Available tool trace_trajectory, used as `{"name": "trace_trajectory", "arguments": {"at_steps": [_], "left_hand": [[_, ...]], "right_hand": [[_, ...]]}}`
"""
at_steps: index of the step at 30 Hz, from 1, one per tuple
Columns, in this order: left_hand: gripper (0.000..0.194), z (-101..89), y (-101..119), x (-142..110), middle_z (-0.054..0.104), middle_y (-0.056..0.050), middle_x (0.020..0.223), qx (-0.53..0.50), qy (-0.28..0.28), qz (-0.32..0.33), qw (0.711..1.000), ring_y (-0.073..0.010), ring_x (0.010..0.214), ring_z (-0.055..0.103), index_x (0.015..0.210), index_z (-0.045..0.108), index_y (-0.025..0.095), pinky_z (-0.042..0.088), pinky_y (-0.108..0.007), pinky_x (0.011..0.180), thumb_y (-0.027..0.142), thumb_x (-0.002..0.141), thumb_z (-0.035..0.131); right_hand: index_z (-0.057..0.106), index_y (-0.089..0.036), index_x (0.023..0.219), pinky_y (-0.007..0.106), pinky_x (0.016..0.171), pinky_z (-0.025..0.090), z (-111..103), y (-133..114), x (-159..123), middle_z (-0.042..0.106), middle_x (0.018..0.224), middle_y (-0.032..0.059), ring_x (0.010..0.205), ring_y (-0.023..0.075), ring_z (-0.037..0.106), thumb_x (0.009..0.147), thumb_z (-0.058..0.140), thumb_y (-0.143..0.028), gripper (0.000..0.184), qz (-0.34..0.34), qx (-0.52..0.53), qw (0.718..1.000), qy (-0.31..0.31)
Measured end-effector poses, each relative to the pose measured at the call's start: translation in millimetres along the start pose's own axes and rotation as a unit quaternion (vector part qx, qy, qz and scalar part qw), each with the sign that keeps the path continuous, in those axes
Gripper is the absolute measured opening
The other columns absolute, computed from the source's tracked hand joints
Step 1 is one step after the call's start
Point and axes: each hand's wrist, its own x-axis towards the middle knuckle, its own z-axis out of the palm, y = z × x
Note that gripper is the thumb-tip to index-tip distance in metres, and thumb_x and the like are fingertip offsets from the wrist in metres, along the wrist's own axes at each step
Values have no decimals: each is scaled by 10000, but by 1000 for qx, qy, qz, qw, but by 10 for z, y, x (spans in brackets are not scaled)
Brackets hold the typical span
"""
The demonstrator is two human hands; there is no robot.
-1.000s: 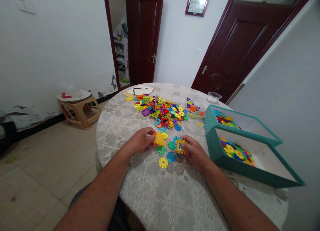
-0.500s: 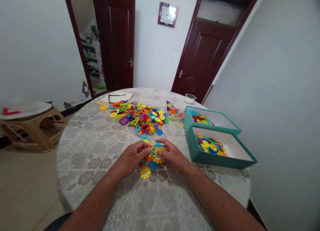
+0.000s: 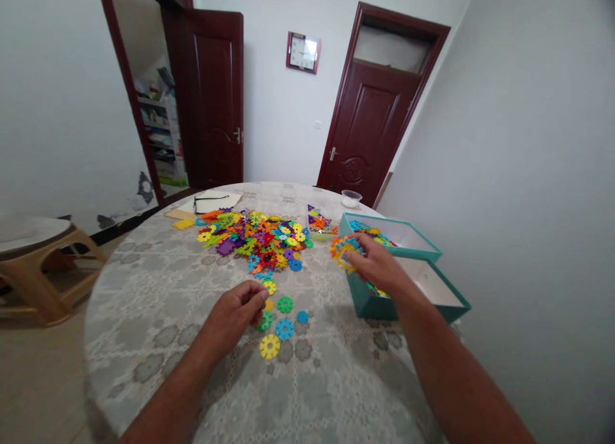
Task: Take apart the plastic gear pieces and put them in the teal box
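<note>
My right hand (image 3: 377, 263) is raised over the near teal box (image 3: 423, 289) and is closed on a joined cluster of coloured plastic pieces (image 3: 344, 246). My left hand (image 3: 235, 314) rests on the round table (image 3: 154, 303) with its fingers curled together beside a green disc (image 3: 264, 321); whether it holds anything I cannot tell. Loose discs lie by it: yellow (image 3: 270, 346), blue (image 3: 284, 329), green (image 3: 285, 304). A big heap of coloured pieces (image 3: 254, 237) lies further back.
A second teal box (image 3: 403, 234) with pieces stands behind the first. Glasses on paper (image 3: 211, 202) and a small clear bowl (image 3: 351, 198) sit at the far edge. A tan stool (image 3: 33, 264) stands on the left. Two dark red doors are beyond.
My right hand has lifted the joined cluster off the table and carried it right, over the teal box. My left hand has let go and stays by the discs. The view has swung right.
</note>
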Motion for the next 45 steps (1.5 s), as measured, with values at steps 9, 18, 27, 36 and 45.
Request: {"name": "trace_trajectory", "arguments": {"at_steps": [9,18,27,36,45], "left_hand": [[326,-56,8,17,701,-21,721,-47,121,-32,991,-178,649,639,887,661,194,531,-273,570,510,814,631],[282,-122,-42,28,698,-20,780,-48,180,-12,982,-171,678,662,907,678,191,543,-266,572,459,833,628],[283,-235,-141,90,712,-43,876,-24,208,-9,978,-200,787,684,974,689,193,558,-282,608,419,822,615],[259,-362,-149,133,709,-28,833,-7,220,5,975,-191,730,669,957,696,197,532,-281,601,401,824,609],[242,-452,-173,148,743,-53,885,30,227,12,973,-208,805,690,967,713,201,536,-303,685,382,844,608]], "right_hand": [[613,-103,1368,399,910,501,-885,860,892,726,1156,219,1040,328,692,892,596,-306,517,119,-425,887,134],[677,-157,1265,419,1062,482,34,472,574,702,1248,159,1157,291,659,943,550,-350,396,-79,-328,941,32],[631,-129,1377,431,1145,420,1507,251,612,642,1414,196,1342,306,577,1005,559,-478,516,-94,-238,957,-136],[616,-155,1417,407,1147,392,2083,247,1214,616,1450,182,1372,304,544,1010,475,-625,638,-32,-291,951,-98],[591,-240,1442,500,1093,405,2250,294,955,612,1392,163,1309,353,549,957,520,-689,665,-27,-352,932,-87]]}}
